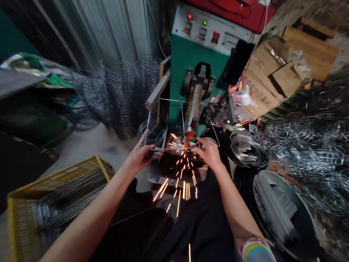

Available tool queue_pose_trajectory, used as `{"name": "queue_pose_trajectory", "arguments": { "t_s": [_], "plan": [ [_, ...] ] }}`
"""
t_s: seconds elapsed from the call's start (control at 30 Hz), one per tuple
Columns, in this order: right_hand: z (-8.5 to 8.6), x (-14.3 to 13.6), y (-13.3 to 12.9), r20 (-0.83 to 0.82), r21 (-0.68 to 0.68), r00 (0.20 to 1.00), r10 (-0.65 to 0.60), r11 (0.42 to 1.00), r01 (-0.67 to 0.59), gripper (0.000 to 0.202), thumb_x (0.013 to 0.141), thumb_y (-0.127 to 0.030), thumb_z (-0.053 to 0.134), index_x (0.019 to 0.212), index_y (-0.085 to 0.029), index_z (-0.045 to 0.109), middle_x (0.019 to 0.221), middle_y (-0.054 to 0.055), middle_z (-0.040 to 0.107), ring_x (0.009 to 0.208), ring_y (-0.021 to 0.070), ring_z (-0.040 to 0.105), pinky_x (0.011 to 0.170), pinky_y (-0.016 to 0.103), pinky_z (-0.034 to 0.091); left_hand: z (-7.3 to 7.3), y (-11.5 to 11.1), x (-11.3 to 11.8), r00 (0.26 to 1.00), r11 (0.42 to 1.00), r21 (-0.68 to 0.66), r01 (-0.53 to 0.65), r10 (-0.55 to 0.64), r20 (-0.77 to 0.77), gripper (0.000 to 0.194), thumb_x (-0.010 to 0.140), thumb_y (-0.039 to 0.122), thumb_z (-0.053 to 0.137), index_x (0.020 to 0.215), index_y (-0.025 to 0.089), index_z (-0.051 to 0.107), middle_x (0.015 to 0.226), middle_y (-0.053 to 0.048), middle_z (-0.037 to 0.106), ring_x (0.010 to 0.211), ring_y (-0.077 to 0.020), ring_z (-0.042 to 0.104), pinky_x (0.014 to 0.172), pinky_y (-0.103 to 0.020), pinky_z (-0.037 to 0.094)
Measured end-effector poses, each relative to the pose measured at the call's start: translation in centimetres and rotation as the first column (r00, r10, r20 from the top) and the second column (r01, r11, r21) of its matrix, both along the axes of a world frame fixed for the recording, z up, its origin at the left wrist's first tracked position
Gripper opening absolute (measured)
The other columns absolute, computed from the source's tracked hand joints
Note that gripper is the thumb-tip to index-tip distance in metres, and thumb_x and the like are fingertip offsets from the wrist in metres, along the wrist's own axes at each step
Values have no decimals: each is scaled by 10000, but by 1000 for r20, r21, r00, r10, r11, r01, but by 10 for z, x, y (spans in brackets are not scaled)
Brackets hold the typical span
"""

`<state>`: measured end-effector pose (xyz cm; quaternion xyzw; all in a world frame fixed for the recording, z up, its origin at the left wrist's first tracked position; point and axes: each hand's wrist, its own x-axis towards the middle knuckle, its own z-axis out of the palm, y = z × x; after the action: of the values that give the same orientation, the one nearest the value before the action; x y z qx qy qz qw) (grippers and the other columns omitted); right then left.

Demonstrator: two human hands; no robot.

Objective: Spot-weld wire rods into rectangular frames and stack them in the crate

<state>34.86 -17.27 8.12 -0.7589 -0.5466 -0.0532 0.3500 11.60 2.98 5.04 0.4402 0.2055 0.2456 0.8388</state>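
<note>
Both my hands hold a bent wire frame (pixel 169 148) up to a spot welder (pixel 192 120). Orange sparks spray down from the welder's tip towards my lap. My left hand (pixel 141 154) pinches the frame's left end, thumb pressed on the wire. On the right, close to the tip, my right hand (pixel 208 151) has its fingers closed round the wire. Thin wire legs rise from the frame on both sides of the welder's arm. The exact weld spot is hidden by glare.
The welder's green cabinet (pixel 177 65) carries lit red and green lamps. A yellow crate (pixel 16 193) of wire rods lies at left, with stacks of wire rings (pixel 120 98) behind. At right are a wire coil (pixel 247 149), a tub (pixel 305 214) of grey rods and heaped wire frames (pixel 308 145).
</note>
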Motion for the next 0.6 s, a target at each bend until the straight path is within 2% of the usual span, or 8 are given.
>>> {"name": "queue_pose_trajectory", "arguments": {
  "t_s": [0.1,0.17,0.23,0.3,0.37,0.43,0.53,0.6],
  "plan": [
    [-8,22,-13,-27,77,967,-252,964,254,507,849,-512,673,1241,-191,647,1238,152,641,1200,312,555,1048,471,422,-5,3,3,1000,1000,-18,-7,7,-6,944,822,70,593,1578,296,75,751,-70,747,605,-207,731,492,-216,562],
    [-10,38,-19,-216,52,905,-365,922,384,454,875,-501,598,1148,-148,685,1142,165,677,1142,320,584,999,469,449,-5,4,6,1000,1000,-23,2,-1,28,951,812,71,609,1576,299,90,712,-44,730,592,-207,724,481,-218,556],
    [-9,46,-21,-434,1,827,-358,918,398,444,888,-496,521,1030,-120,710,938,135,718,949,286,651,855,407,516,-4,-1,5,998,1000,-27,6,-4,69,970,806,73,618,1577,299,73,690,-27,718,582,-200,717,476,-215,549],
    [-5,42,-25,-547,-9,778,-308,932,362,471,883,-522,486,976,-115,705,772,87,706,756,231,651,698,335,532,-2,-13,-6,996,1000,-25,7,-5,91,993,809,86,629,1579,298,39,702,-25,721,577,-194,713,478,-214,545],
    [-4,24,-38,-565,4,780,-271,944,331,498,871,-562,482,961,-116,687,671,51,671,598,179,603,567,282,501,-3,-30,-25,996,1000,-19,19,-18,83,1026,806,104,663,1577,322,23,753,-31,735,605,-202,723,514,-242,562],
    [-11,-4,-66,-619,3,755,-218,960,279,511,855,-591,511,962,-116,668,625,28,640,479,139,536,470,251,449,-9,-47,-51,996,998,-13,60,-59,60,1056,795,120,707,1572,360,33,876,-59,754,737,-228,746,625,-299,593],
    [-32,-52,-133,-773,-47,616,-148,983,178,485,847,-583,592,1027,-136,645,651,15,635,456,127,545,437,240,437,-16,-53,-88,995,994,-52,94,-93,25,1025,809,198,735,1560,389,62,1061,-108,739,864,-236,736,741,-358,585],
    [-40,-84,-182,-817,-138,538,-208,976,168,476,853,-580,612,1052,-149,642,640,2,626,468,136,576,447,242,460,-14,-42,-106,999,989,-139,46,-49,-21,823,887,337,648,1548,315,159,1081,-134,728,824,-227,723,719,-366,579]
  ]
}}
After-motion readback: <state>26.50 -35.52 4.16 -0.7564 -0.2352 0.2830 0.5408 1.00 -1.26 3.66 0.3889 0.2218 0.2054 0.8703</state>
